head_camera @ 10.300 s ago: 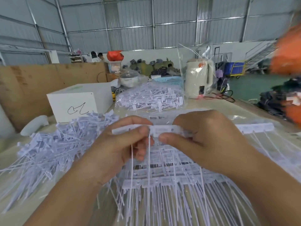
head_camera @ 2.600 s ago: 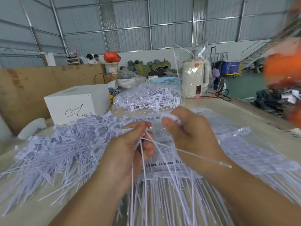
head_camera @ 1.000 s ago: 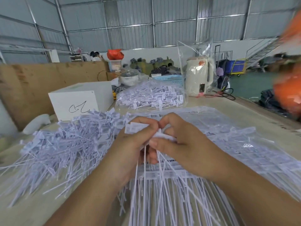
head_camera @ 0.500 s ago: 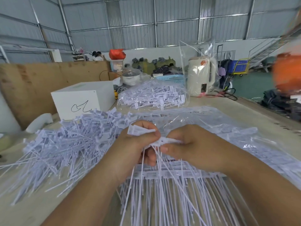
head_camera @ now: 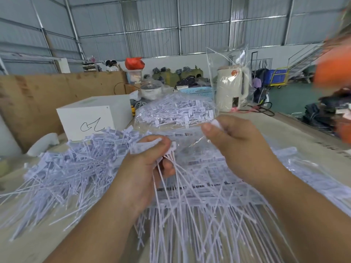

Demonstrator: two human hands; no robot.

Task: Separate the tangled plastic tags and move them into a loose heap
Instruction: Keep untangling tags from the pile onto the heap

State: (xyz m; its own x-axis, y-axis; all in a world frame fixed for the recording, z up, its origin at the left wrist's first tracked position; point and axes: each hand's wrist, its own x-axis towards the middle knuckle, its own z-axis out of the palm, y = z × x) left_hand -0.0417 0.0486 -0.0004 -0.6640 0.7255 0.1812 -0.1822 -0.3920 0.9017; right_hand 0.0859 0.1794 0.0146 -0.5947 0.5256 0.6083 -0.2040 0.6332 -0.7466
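Observation:
White plastic tags with long thin tails cover the table. My left hand (head_camera: 146,168) grips a small bunch of tags (head_camera: 152,145) by their heads, and their tails fan down toward me. Raised a little to the right, my right hand (head_camera: 233,139) pinches a single tag head (head_camera: 216,123) between thumb and forefinger. A loose heap of separated tags (head_camera: 76,164) lies on the left of the table. Under and in front of my hands lie rows of joined tags (head_camera: 205,205), partly on clear plastic wrap.
A clear bag of tags (head_camera: 174,112) sits behind my hands. A white box (head_camera: 91,114) stands at the back left, and a cream kettle in plastic (head_camera: 231,90) at the back right. A wooden board (head_camera: 47,92) borders the table's left side. Blurred orange shapes (head_camera: 334,69) fill the right edge.
My hands have drawn apart. The right hand rose up and to the right with one tag head pinched, while the left hand kept the bunch.

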